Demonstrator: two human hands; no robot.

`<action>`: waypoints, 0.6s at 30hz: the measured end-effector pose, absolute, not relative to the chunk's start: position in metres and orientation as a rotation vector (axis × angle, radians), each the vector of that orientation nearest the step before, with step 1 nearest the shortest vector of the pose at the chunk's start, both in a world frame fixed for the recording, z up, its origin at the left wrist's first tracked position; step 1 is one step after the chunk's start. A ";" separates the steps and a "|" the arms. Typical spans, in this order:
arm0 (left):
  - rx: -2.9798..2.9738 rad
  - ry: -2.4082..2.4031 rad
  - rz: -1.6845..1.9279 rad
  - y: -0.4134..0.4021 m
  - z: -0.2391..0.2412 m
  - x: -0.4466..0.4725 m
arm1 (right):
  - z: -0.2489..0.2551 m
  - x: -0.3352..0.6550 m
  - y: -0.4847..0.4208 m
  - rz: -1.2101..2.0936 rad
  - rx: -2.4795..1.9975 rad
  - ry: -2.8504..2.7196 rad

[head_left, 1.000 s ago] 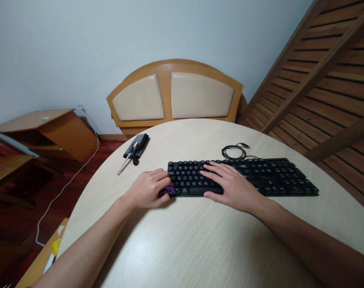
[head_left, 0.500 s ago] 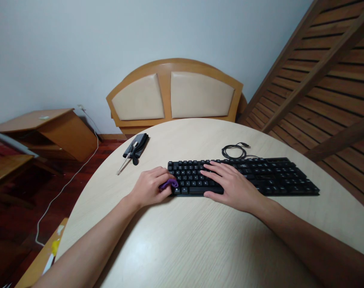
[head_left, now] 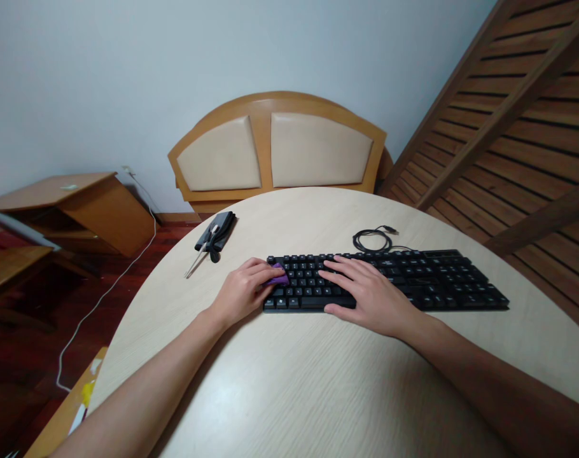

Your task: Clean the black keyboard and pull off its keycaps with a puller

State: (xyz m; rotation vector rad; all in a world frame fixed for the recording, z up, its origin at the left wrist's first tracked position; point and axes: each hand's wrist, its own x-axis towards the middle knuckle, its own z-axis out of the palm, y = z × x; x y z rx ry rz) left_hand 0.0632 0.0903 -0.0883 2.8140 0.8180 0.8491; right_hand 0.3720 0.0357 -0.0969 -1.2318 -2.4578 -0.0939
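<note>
A black keyboard [head_left: 442, 280] lies across the round table in front of me. My left hand [head_left: 246, 286] is closed on a small purple cloth [head_left: 279, 276], pressed against the keys at the keyboard's left end. Its fingertips are partly hidden by the cloth. Spread flat over the middle keys, my right hand [head_left: 366, 289] rests on the keyboard with its fingers apart and holds nothing. The thumb lies along the space bar.
Behind the keyboard is its coiled USB cable [head_left: 373, 240]. A dark folded pouch [head_left: 217, 229] with a cord and a thin metal stick [head_left: 196, 261] lie at the left of the pale table [head_left: 289, 381]. A headboard [head_left: 265, 146] stands beyond the table.
My left hand has slid a little away from me along the keyboard's left end with the purple cloth, uncovering the bottom-left keys. My right hand has stayed in place.
</note>
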 end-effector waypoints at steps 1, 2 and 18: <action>2.824 0.814 0.831 0.088 -0.087 0.064 | -0.097 0.372 0.036 -0.093 -1.232 -2.458; 2.834 0.809 0.816 0.086 -0.085 0.066 | -0.097 0.372 0.036 -0.093 -1.234 -2.458; 2.782 0.776 1.106 0.074 -0.081 0.076 | -0.097 0.371 0.034 -0.085 -1.217 -2.457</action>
